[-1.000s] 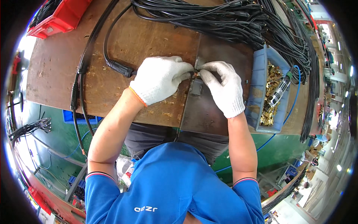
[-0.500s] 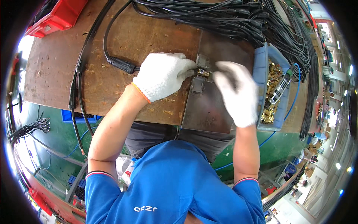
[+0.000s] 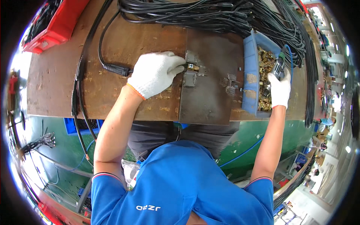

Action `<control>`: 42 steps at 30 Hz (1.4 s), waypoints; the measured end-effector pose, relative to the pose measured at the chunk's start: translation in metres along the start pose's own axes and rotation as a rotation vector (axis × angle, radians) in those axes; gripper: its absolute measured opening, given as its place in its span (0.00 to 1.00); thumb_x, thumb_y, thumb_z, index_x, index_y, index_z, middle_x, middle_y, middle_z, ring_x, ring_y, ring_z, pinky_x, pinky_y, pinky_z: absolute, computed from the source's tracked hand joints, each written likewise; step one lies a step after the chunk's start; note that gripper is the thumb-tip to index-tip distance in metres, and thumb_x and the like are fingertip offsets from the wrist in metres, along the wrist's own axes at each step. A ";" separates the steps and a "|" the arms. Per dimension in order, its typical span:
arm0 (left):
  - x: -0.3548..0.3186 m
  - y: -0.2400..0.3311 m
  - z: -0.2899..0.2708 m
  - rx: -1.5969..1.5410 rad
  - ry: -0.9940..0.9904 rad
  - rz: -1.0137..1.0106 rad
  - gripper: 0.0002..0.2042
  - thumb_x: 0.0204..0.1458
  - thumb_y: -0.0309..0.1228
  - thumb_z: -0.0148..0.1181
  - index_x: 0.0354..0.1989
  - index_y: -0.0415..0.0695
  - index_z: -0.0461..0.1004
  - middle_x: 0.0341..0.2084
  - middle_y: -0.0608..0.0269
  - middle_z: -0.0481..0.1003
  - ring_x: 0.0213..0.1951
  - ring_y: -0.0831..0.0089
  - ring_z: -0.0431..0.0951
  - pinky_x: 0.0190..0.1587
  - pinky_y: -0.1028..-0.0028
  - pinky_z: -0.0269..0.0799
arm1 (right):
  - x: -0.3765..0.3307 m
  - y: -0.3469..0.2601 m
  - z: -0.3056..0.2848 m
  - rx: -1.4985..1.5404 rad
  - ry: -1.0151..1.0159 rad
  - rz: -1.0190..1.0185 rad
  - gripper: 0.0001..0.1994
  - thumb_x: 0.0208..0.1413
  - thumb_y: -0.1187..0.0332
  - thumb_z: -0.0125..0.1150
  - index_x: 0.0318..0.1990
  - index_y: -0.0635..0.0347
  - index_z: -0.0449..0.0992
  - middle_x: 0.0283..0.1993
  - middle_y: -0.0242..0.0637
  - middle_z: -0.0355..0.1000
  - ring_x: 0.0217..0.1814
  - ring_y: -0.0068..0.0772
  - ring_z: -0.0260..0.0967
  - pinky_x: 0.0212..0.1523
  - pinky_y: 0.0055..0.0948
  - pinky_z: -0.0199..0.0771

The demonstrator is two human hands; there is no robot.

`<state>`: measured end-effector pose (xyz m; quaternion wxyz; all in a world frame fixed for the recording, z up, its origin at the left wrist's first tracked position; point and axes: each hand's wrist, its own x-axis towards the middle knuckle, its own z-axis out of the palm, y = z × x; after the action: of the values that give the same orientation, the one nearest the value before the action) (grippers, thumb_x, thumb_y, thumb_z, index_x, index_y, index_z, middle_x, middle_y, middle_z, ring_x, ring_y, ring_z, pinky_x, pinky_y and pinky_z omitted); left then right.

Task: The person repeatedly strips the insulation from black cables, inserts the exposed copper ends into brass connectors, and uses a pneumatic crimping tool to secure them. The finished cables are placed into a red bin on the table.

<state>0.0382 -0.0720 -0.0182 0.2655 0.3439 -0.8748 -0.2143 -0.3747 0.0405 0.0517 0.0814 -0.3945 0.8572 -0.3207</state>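
My left hand (image 3: 155,73), in a white knit glove, is closed on the end of a black cable. The cable's thick black connector (image 3: 117,69) sticks out to the left of the glove. Just beyond my fingertips lies a small brass terminal (image 3: 192,67) in a metal holder (image 3: 190,79) on the dark plate; whether the cable's tip is inside it is hidden by my fingers. My gloved right hand (image 3: 279,89) is wrapped round the lower part of a silver and black air screwdriver (image 3: 278,68), over a blue bin (image 3: 250,80) of brass parts (image 3: 265,60).
A large bundle of black cables (image 3: 210,17) lies along the back and bends down the right side. Red bin (image 3: 56,28) stands at the back left. A second metal holder (image 3: 230,83) sits on the dark plate (image 3: 208,105). A blue air hose (image 3: 291,52) runs from the tool.
My right hand has moved right, away from the brass terminal, and taken hold of the air screwdriver at the blue bin. My left hand keeps its grip by the terminal. The view has shifted slightly.
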 end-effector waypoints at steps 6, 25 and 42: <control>0.004 0.005 -0.001 0.009 -0.050 -0.027 0.10 0.62 0.36 0.66 0.48 0.49 0.86 0.36 0.54 0.83 0.39 0.50 0.84 0.41 0.58 0.80 | 0.009 0.004 -0.042 1.123 -0.172 0.224 0.16 0.63 0.61 0.63 0.51 0.62 0.79 0.35 0.40 0.78 0.31 0.26 0.78 0.29 0.30 0.81; 0.007 0.012 -0.011 0.014 -0.133 -0.069 0.12 0.62 0.35 0.66 0.51 0.47 0.86 0.37 0.52 0.82 0.40 0.49 0.84 0.43 0.59 0.80 | -0.067 -0.172 0.106 1.707 -0.637 -0.323 0.12 0.62 0.79 0.64 0.52 0.58 0.73 0.44 0.48 0.78 0.35 0.39 0.81 0.34 0.41 0.87; 0.004 0.007 -0.008 0.080 -0.094 -0.008 0.10 0.63 0.37 0.64 0.48 0.52 0.86 0.36 0.55 0.82 0.39 0.51 0.85 0.41 0.57 0.80 | -0.047 -0.175 0.146 1.627 -1.102 -0.652 0.19 0.49 0.83 0.75 0.49 0.68 0.78 0.44 0.44 0.80 0.47 0.37 0.81 0.48 0.35 0.85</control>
<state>0.0372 -0.0718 -0.0069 0.2095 0.3474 -0.8927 -0.1963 -0.1758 -0.0806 0.0401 0.6136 -0.5253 0.0764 -0.5846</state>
